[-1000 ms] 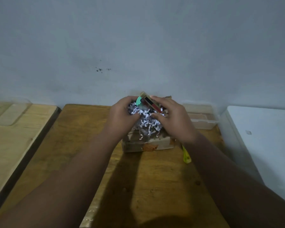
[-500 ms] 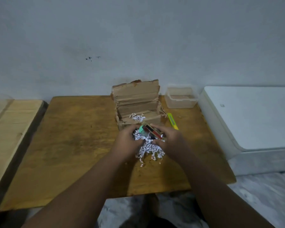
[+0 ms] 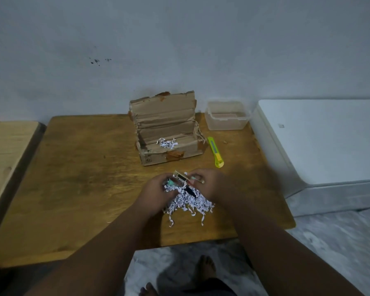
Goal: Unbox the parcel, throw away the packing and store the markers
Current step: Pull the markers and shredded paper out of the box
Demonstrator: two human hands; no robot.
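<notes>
We hold the bundle over the near half of the table [image 3: 77,171], both hands cupped round it: the left hand [image 3: 156,192] is curled against its left side, fingers closed into the shredded paper [image 3: 190,201], and the right hand [image 3: 212,184] closes on its right side, thumb and forefinger pinching at the top edge of the marker pack [image 3: 183,178]. The pack is small and partly buried, so we cannot tell how many markers it holds; we see dark and red barrels and a teal end poking toward the left hand. Its long axis runs roughly left to right and a little away from us, lying across the top of the shreds, which hang below in loose strands toward the table. The relation that matters next, in our judgement, is that the pack sits above the packing and the right hand is the one with a hold on it, so the right hand can lift the pack clear while the left gathers the shreds. The clear plastic container [image 3: 226,116] stands at the far right of the table, beyond the yellow box cutter [image 3: 215,154], on the right hand's side. The opened cardboard box [image 3: 167,133] lies straight ahead, well apart from the hands, with a tuft of shreds left inside.
</notes>
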